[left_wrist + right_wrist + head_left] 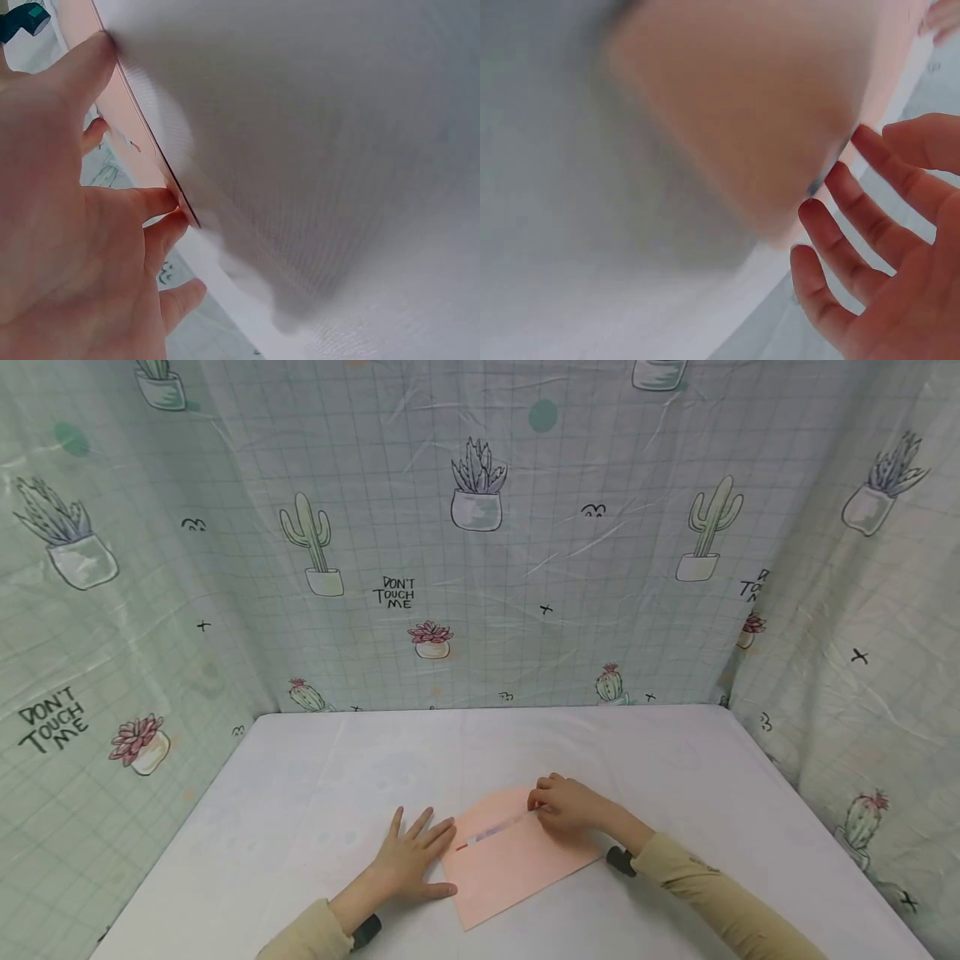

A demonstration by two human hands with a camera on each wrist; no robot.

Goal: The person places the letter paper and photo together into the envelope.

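Observation:
A pink paper envelope (517,868) lies slanted on the white tabletop, its rounded flap (487,808) toward the back. Along its mouth shows a thin strip with red, white and bluish parts (491,832), like the edge of something flat inside. My left hand (408,864) is spread at the envelope's left side, fingertips and thumb resting at its edge. My right hand (564,803) bends over the mouth near the strip's right end. In the right wrist view, the fingertips (821,217) touch a dark edge (829,169) on the envelope, with the thumb apart from it.
A curtain (480,568) printed with cacti and lettering hangs behind and on both sides of the table (360,768). Dark wrist cameras sit under the left wrist (366,932) and the right wrist (621,861).

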